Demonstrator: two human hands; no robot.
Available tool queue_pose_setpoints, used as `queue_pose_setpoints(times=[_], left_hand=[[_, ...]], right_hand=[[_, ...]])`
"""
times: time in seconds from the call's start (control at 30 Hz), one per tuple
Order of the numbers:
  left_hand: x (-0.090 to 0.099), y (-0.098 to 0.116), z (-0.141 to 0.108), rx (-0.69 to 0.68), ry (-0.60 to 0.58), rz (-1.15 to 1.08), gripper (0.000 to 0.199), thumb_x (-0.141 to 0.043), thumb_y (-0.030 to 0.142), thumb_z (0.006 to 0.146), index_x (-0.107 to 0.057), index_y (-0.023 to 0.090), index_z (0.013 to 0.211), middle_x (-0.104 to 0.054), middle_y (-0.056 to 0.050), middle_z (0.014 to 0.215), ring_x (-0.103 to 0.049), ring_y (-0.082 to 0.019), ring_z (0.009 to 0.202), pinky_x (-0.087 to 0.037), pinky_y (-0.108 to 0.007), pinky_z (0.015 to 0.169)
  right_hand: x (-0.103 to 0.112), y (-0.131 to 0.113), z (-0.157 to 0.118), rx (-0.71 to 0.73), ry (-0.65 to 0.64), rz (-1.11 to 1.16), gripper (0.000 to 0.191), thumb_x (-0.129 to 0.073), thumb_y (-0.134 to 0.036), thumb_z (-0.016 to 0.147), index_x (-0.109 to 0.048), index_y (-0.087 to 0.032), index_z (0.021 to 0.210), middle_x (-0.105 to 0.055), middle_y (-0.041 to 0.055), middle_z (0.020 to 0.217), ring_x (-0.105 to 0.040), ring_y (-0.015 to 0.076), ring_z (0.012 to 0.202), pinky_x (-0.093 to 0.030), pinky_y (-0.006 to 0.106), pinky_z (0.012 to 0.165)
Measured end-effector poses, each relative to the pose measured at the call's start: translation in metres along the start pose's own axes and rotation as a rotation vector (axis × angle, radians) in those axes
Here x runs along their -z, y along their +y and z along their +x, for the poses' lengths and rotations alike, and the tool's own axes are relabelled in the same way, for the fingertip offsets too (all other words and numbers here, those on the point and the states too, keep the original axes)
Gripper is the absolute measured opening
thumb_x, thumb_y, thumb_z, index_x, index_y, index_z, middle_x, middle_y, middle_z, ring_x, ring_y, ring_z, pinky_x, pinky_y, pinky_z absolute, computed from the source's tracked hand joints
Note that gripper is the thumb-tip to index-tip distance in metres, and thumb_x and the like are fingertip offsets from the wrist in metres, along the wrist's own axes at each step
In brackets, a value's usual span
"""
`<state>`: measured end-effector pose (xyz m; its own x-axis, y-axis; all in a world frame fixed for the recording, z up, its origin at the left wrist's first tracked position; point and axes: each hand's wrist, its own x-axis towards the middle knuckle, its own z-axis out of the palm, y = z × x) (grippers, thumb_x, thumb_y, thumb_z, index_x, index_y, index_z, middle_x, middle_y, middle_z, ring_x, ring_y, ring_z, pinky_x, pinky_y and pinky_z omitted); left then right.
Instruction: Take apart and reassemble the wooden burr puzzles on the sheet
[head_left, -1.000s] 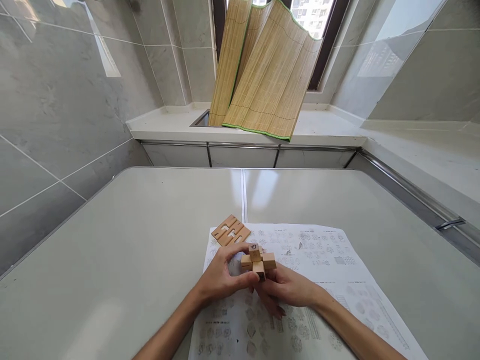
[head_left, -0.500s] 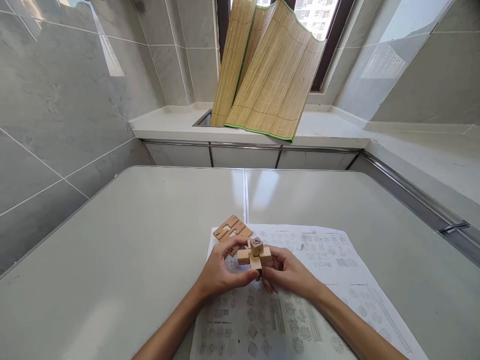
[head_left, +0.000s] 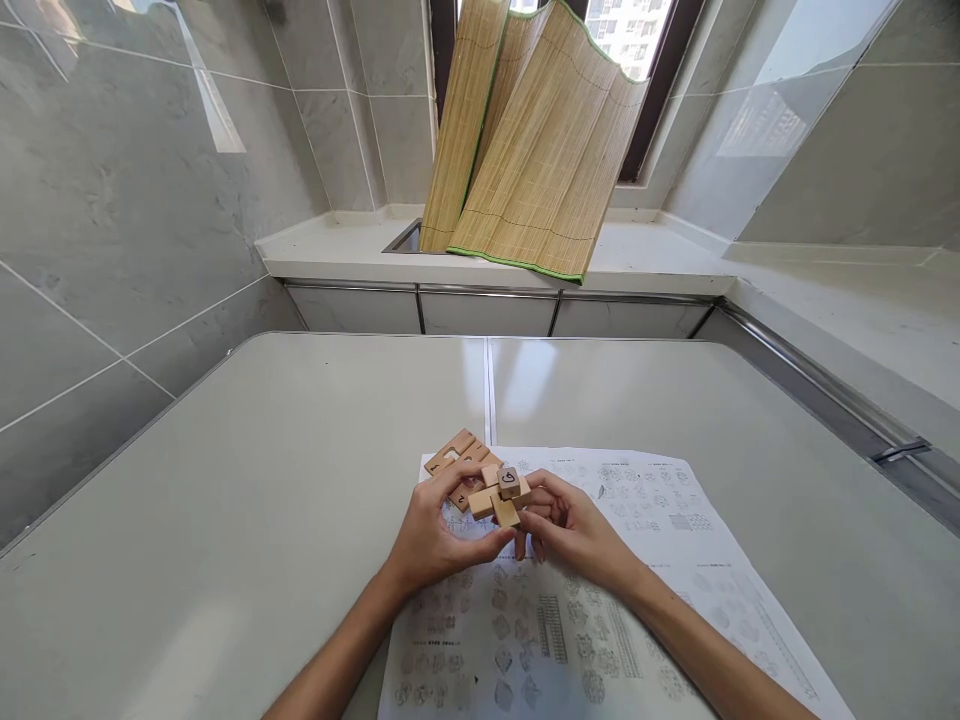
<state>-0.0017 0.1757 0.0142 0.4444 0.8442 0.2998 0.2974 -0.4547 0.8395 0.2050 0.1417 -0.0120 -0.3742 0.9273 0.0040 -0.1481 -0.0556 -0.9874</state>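
Between my two hands is a wooden burr puzzle (head_left: 505, 510) of interlocked square bars, with a dark mark on the end of its upper bar. My left hand (head_left: 442, 530) grips it from the left, thumb at the lower front and fingers at the back. From the right, my right hand (head_left: 571, 525) pinches its side, some fingers curled underneath and partly hidden. Just behind my left fingers lie flat wooden pieces (head_left: 459, 455) with cut-out notches and small marks, partly covered by the hand. Under both hands spreads a printed sheet (head_left: 622, 610) with rows of small puzzle drawings.
The pale table (head_left: 225, 480) has a seam running away from me down its middle. Beyond its far edge is a white window ledge (head_left: 330, 245) with a bamboo mat (head_left: 532, 150) leaning on it. Tiled walls (head_left: 135, 180) stand on both sides.
The wooden puzzle has turned and tilted a little in my hands, and its front bar now points more to the lower right. My right fingers have shifted slightly upward along its side.
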Motion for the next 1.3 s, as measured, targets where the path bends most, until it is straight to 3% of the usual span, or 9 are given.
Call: queue_pose_setpoints(times=[0.23,0.43,0.67,0.77,0.9,1.1,1.3], left_hand=[[-0.002,0.001,-0.002,-0.025,-0.036,0.096,0.048,-0.082,0.038,0.07,-0.059,0.022,0.109,-0.071,-0.001,0.089,-0.065,-0.017,0.077,-0.052,-0.028,0.072],[0.0,-0.002,-0.002,-0.053,-0.054,0.178,0.049,-0.081,0.039,0.071,-0.059,0.023,0.111,-0.07,-0.003,0.096,-0.066,-0.02,0.085,-0.052,-0.031,0.078],[0.002,0.0,0.001,-0.102,-0.07,0.279,0.045,-0.078,0.041,0.073,-0.061,0.023,0.11,-0.069,-0.005,0.098,-0.064,-0.023,0.089,-0.052,-0.035,0.082],[0.0,-0.001,0.003,-0.169,-0.078,0.331,0.04,-0.077,0.039,0.074,-0.064,0.025,0.108,-0.07,-0.005,0.102,-0.063,-0.026,0.099,-0.05,-0.042,0.095],[-0.003,-0.005,0.003,-0.215,-0.082,0.426,0.048,-0.08,0.039,0.071,-0.065,0.026,0.115,-0.063,-0.009,0.126,-0.054,-0.032,0.122,-0.042,-0.05,0.11],[-0.005,-0.009,0.0,-0.212,-0.107,0.507,0.068,-0.08,0.034,0.068,-0.06,0.028,0.133,-0.053,-0.011,0.141,-0.037,-0.038,0.14,-0.039,-0.054,0.114],[-0.004,-0.007,-0.001,-0.24,-0.109,0.535,0.073,-0.078,0.03,0.071,-0.054,0.028,0.14,-0.049,-0.013,0.146,-0.033,-0.04,0.143,-0.036,-0.059,0.114]], right_hand=[[0.005,0.001,-0.002,0.034,0.076,-0.221,0.025,-0.066,-0.044,0.094,-0.062,-0.02,0.103,-0.069,0.0008,0.074,-0.064,0.0165,0.066,-0.049,0.029,0.065],[0.008,-0.002,-0.001,0.031,0.048,-0.182,0.025,-0.066,-0.043,0.094,-0.064,-0.02,0.104,-0.068,-0.0001,0.072,-0.064,0.0161,0.064,-0.047,0.028,0.062],[0.015,-0.005,0.0,0.075,0.101,-0.321,0.031,-0.068,-0.047,0.092,-0.073,-0.021,0.108,-0.062,-0.0016,0.065,-0.058,0.0145,0.057,-0.046,0.028,0.059],[0.015,-0.006,0.0,0.092,0.121,-0.325,0.032,-0.068,-0.048,0.091,-0.073,-0.022,0.108,-0.062,-0.0009,0.069,-0.057,0.0143,0.058,-0.047,0.029,0.06],[0.014,-0.004,0.001,0.079,0.144,-0.288,0.035,-0.068,-0.049,0.091,-0.072,-0.021,0.111,-0.061,-0.0009,0.069,-0.055,0.0142,0.058,-0.047,0.029,0.059],[0.015,0.001,0.002,0.07,0.183,-0.213,0.039,-0.069,-0.045,0.091,-0.069,-0.017,0.118,-0.056,-0.0036,0.062,-0.053,0.0136,0.056,-0.043,0.029,0.059],[0.016,-0.001,0.002,0.034,0.208,-0.175,0.042,-0.069,-0.048,0.09,-0.067,-0.017,0.119,-0.056,-0.0038,0.06,-0.053,0.0144,0.057,-0.044,0.029,0.059]])
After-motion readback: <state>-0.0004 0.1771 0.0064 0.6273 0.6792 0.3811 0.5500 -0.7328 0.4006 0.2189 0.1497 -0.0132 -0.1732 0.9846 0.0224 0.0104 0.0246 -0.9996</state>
